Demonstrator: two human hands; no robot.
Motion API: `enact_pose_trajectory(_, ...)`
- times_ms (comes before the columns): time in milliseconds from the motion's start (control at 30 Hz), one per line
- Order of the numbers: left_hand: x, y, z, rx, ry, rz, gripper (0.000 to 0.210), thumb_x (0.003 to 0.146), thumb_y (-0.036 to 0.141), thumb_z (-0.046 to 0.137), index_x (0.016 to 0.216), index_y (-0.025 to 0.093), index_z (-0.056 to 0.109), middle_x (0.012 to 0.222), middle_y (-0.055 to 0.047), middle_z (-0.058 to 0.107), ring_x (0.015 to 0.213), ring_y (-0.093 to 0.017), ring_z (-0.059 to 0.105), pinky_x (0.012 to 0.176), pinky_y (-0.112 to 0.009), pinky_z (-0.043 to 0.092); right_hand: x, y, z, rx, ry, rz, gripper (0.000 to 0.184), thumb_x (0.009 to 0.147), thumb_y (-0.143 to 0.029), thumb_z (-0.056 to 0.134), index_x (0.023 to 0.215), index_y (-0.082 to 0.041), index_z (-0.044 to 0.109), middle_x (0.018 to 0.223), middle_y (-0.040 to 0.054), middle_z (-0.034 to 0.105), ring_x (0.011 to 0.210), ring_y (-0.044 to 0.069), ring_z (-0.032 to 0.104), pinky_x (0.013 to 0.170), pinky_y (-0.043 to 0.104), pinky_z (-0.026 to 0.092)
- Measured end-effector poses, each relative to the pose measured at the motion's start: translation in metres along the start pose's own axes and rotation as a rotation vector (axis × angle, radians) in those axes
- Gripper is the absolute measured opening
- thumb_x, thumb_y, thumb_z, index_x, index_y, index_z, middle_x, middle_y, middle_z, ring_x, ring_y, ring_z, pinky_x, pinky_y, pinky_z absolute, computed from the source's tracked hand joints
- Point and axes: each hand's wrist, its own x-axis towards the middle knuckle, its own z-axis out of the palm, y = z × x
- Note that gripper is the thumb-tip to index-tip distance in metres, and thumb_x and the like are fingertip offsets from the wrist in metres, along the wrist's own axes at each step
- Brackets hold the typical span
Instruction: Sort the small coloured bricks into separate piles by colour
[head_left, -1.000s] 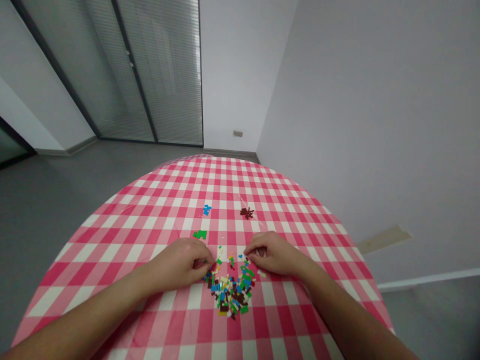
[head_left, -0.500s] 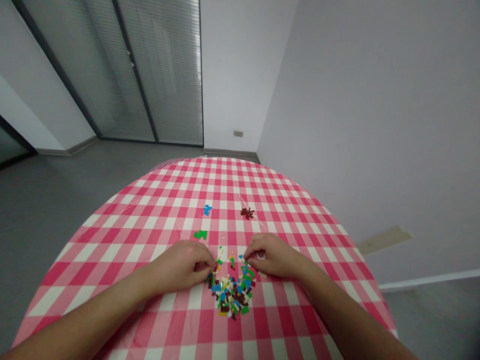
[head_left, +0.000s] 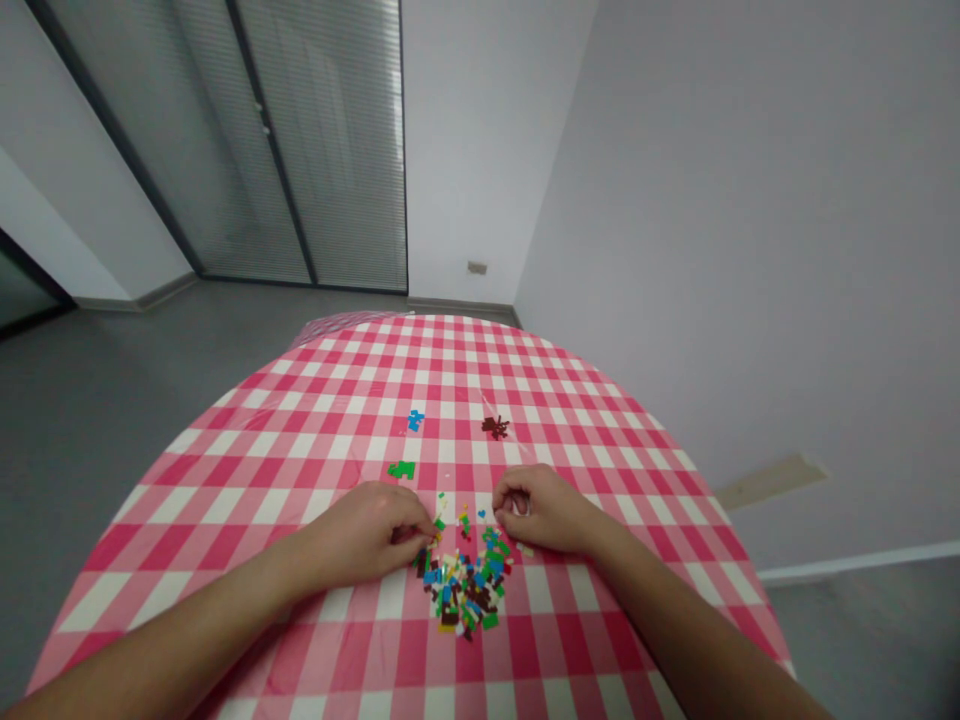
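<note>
A mixed pile of small toy building bricks in green, blue, brown, yellow and white lies between my hands. At its left edge, my left hand has thumb and fingertips brought together; whatever is between them is too small to make out. My right hand rests at the pile's upper right, its fingers curled in to the thumb, and I cannot see what they hold. Beyond the hands are sorted groups: green bricks, blue bricks and dark brown bricks.
A red-and-white checked tablecloth covers the rounded table. A few loose bricks lie scattered just above the pile. Past the table stand a glass partition with blinds and a pale wall on the right.
My right hand has drawn slightly right, away from the small blue piece near its fingertips, with the fingers curled more. The left hand has hardly moved.
</note>
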Motion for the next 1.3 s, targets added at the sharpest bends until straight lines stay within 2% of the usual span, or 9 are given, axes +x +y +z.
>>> enact_pose_trajectory(300, 0.0, 0.001, 0.0, -0.009, 0.021, 0.007, 0.021, 0.087, 0.016, 0.053, 0.087, 0.02, 0.074, 0.079, -0.002, 0.075, 0.068, -0.014, 0.066, 0.065, -0.022, 0.048, 0.003, 0.011, 0.005, 0.051, 0.141, 0.105, 0.015, 0.066, -0.008, 0.057, 0.072, -0.018, 0.067, 0.062, 0.0002, 0.065, 0.055, 0.012, 0.056, 0.052, 0.021, 0.041)
enact_pose_trajectory(533, 0.0, 0.002, 0.0, -0.014, 0.024, 0.0, 0.02, 0.087, 0.015, 0.054, 0.087, 0.02, 0.074, 0.079, -0.002, 0.075, 0.069, -0.014, 0.066, 0.066, -0.023, 0.048, 0.002, 0.015, 0.006, 0.133, 0.215, 0.097, 0.012, 0.067, -0.01, 0.06, 0.072, -0.017, 0.068, 0.064, 0.0015, 0.066, 0.056, 0.013, 0.059, 0.053, 0.022, 0.045)
enact_pose_trajectory(667, 0.002, 0.001, 0.001, 0.005, 0.04, 0.009, 0.02, 0.087, 0.014, 0.054, 0.087, 0.019, 0.073, 0.08, -0.002, 0.075, 0.07, -0.014, 0.066, 0.067, -0.024, 0.047, 0.001, 0.009, 0.009, 0.222, 0.251, 0.044, 0.011, 0.069, -0.012, 0.061, 0.074, -0.017, 0.069, 0.071, 0.0027, 0.07, 0.061, 0.013, 0.063, 0.056, 0.022, 0.049)
enact_pose_trajectory(800, 0.003, 0.001, 0.008, 0.019, 0.09, -0.004, 0.018, 0.088, 0.014, 0.055, 0.086, 0.02, 0.072, 0.078, -0.002, 0.073, 0.071, -0.015, 0.064, 0.067, -0.025, 0.046, 0.001, -0.002, 0.012, 0.198, 0.25, -0.024, 0.014, 0.07, -0.01, 0.062, 0.077, -0.019, 0.07, 0.077, 0.0026, 0.072, 0.066, 0.014, 0.065, 0.062, 0.023, 0.051)
enact_pose_trajectory(900, 0.004, 0.002, 0.014, -0.018, 0.149, -0.034, 0.014, 0.087, 0.015, 0.058, 0.086, 0.02, 0.071, 0.077, -0.001, 0.071, 0.071, -0.015, 0.063, 0.067, -0.026, 0.046, 0.0, -0.01, 0.015, 0.168, 0.234, -0.058, 0.016, 0.073, -0.008, 0.061, 0.079, -0.019, 0.069, 0.078, 0.002, 0.073, 0.068, 0.013, 0.066, 0.064, 0.023, 0.051)
enact_pose_trajectory(1133, 0.006, 0.007, 0.021, -0.091, 0.313, -0.078, 0.013, 0.091, 0.026, 0.062, 0.085, 0.019, 0.071, 0.078, -0.002, 0.067, 0.074, -0.015, 0.062, 0.068, -0.027, 0.047, -0.003, -0.025, 0.027, 0.134, 0.285, -0.201, 0.005, 0.079, -0.016, 0.065, 0.076, -0.02, 0.064, 0.078, 0.0038, 0.072, 0.072, 0.016, 0.066, 0.069, 0.026, 0.052)
enact_pose_trajectory(1300, 0.006, 0.007, 0.022, -0.107, 0.336, -0.027, 0.012, 0.092, 0.021, 0.06, 0.091, 0.019, 0.071, 0.082, -0.004, 0.065, 0.077, -0.016, 0.061, 0.07, -0.027, 0.047, -0.003, -0.03, 0.034, 0.154, 0.276, -0.267, 0.01, 0.081, -0.016, 0.063, 0.072, -0.021, 0.061, 0.076, 0.0033, 0.071, 0.07, 0.015, 0.066, 0.067, 0.025, 0.051)
